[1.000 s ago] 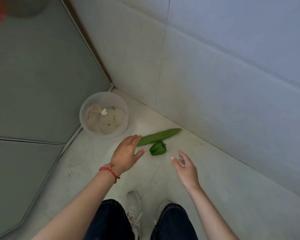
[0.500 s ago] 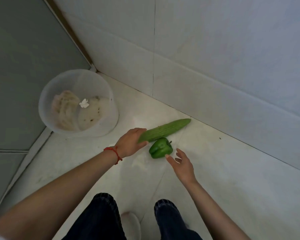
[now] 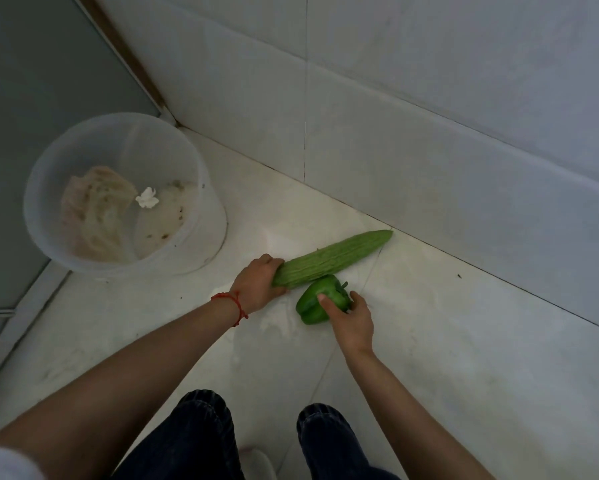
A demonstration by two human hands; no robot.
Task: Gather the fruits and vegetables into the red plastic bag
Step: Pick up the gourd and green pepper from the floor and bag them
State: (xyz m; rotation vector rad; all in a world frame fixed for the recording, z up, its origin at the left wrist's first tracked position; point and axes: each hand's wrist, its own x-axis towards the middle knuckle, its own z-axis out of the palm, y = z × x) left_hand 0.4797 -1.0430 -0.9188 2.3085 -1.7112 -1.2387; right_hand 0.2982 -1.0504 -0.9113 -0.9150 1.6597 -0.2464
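Observation:
A long, ridged green gourd (image 3: 339,259) lies on the white floor near the wall's base. My left hand (image 3: 258,284), with a red string on its wrist, grips the gourd's near end. A green bell pepper (image 3: 313,304) sits just in front of the gourd. My right hand (image 3: 351,315) curls round the pepper's right side, thumb on top. No red plastic bag is in view.
A translucent plastic bucket (image 3: 201,188) with dirty residue and a white scrap inside stands to the left, in the corner. Tiled walls (image 3: 429,116) close in behind the vegetables. A frosted glass panel (image 3: 31,81) is on the left. My knees are at the bottom.
Both hands have reached forward and down: the left has closed round the gourd's end and the right round the pepper. The camera has moved closer to the floor.

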